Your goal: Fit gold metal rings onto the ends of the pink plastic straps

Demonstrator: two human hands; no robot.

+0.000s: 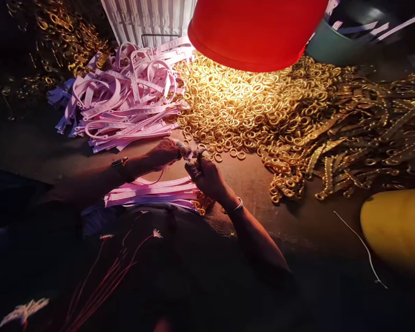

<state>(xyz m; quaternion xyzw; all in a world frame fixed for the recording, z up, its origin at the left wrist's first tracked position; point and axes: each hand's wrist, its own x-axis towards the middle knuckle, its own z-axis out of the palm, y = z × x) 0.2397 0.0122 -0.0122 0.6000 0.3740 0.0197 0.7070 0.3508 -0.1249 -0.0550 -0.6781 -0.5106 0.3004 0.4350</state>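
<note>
My left hand point(169, 150), with a watch on the wrist and wrapped fingertips, pinches the end of a pink strap point(163, 175), whose loop hangs below the hand. Fingertip to fingertip with it, my right hand point(209, 175) is closed, a bangle on its wrist. What its fingers hold is too small and dark to make out. Under both hands lies a stack of pink straps point(152, 190) with gold rings point(202, 207) at the right end. A heap of loose gold rings point(235, 110) spreads just beyond my fingers.
A tangled pile of pink straps point(124, 97) lies at the back left. The red lampshade point(259, 32) hangs low over the rings. Gold metal strips point(363, 133) pile up at right, near a yellow container point(397, 230). Behind stands a green tub point(335, 44) with straps.
</note>
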